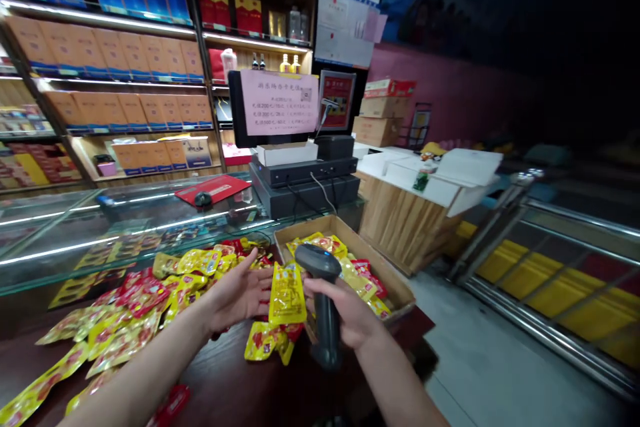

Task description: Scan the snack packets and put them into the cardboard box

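Note:
My right hand (345, 310) is wrapped around the handle of a dark grey barcode scanner (327, 320), held upright with its head over the box. A yellow snack packet (287, 293) stands upright between my two hands. My left hand (243, 297) has its thumb spread and fingers stretched out, their tips at the packet's left edge; whether they reach behind it is hidden. Below lie more yellow and red packets (267, 341). To the left spreads a loose pile of yellow and red snack packets (193, 263). An open cardboard box (400, 290) holding similar packets is behind the scanner.
A glass display counter (125, 203) runs behind the pile, with a red mat (220, 188) and a mouse (203, 199) on it. A monitor with a pink notice (280, 103) stands above dark register equipment (305, 193). Metal railing (565, 307) is at right; stocked shelves (115, 87) line the back.

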Action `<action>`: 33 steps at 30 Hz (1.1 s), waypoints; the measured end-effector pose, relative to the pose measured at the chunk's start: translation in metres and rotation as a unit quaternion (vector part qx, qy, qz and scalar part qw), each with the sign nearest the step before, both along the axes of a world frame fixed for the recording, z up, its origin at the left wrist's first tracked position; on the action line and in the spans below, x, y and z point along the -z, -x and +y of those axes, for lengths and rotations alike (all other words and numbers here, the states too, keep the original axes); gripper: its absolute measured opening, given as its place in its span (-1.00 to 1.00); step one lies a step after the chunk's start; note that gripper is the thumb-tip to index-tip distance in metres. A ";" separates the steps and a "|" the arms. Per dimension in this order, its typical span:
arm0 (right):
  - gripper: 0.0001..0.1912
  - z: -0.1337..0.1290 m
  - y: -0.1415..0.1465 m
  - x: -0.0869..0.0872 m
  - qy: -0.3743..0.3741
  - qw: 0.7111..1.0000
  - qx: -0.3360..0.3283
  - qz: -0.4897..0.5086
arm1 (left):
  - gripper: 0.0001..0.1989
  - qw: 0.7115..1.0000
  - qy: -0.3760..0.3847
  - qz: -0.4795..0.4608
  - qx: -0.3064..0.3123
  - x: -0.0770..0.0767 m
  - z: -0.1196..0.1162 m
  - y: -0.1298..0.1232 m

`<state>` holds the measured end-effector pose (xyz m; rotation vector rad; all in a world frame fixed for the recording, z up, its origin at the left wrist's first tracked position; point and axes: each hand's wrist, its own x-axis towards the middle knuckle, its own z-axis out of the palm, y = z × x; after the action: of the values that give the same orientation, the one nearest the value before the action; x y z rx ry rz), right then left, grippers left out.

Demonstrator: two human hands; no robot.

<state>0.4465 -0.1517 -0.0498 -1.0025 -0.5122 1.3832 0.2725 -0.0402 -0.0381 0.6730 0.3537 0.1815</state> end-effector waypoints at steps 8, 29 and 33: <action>-0.66 -0.038 -0.072 -0.004 0.007 0.985 0.161 -0.054 | -0.27 0.994 -0.048 0.079 0.060 0.000 0.000 -0.094; -0.71 0.055 0.070 0.026 0.008 0.998 -0.068 -0.001 | -0.29 0.942 -0.095 0.176 -0.268 0.020 0.030 0.102; -0.73 0.085 0.111 0.044 0.031 0.993 -0.112 -0.016 | -0.31 0.889 -0.147 0.244 -0.358 0.035 0.032 0.144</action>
<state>0.3351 -0.0666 -0.0935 -1.0414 -0.6240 1.5927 0.1290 -0.0082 -0.0731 0.8627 1.0774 0.7905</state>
